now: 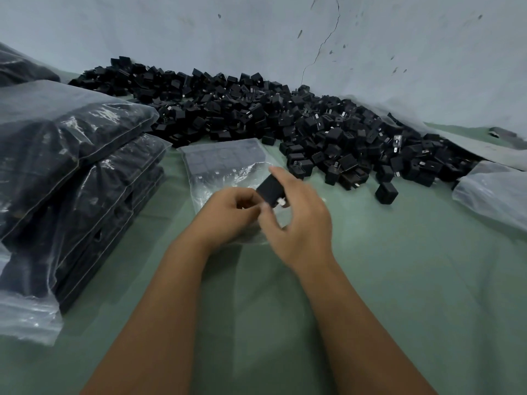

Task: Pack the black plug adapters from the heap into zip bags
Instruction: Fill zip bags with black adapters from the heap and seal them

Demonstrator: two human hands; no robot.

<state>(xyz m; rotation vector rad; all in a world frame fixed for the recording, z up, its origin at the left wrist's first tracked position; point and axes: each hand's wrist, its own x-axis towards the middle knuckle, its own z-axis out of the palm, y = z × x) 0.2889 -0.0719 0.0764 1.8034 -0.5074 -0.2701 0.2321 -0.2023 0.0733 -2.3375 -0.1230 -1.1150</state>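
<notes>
A big heap of black plug adapters [256, 115] lies across the back of the green table, against the wall. In front of it lies a clear zip bag [225, 163] with a row of adapters inside at its far end. My right hand [296, 220] grips one black adapter [269, 189] over the bag's near end, its metal prongs toward me. My left hand [228, 215] is beside it, fingers curled and pinching the bag's open edge, which is mostly hidden under both hands.
Filled clear bags of adapters [71, 172] are stacked at the left. An empty clear bag [490, 192] lies at the right edge. A single loose adapter [386, 193] sits apart from the heap. The green table surface [399, 280] stretches toward me.
</notes>
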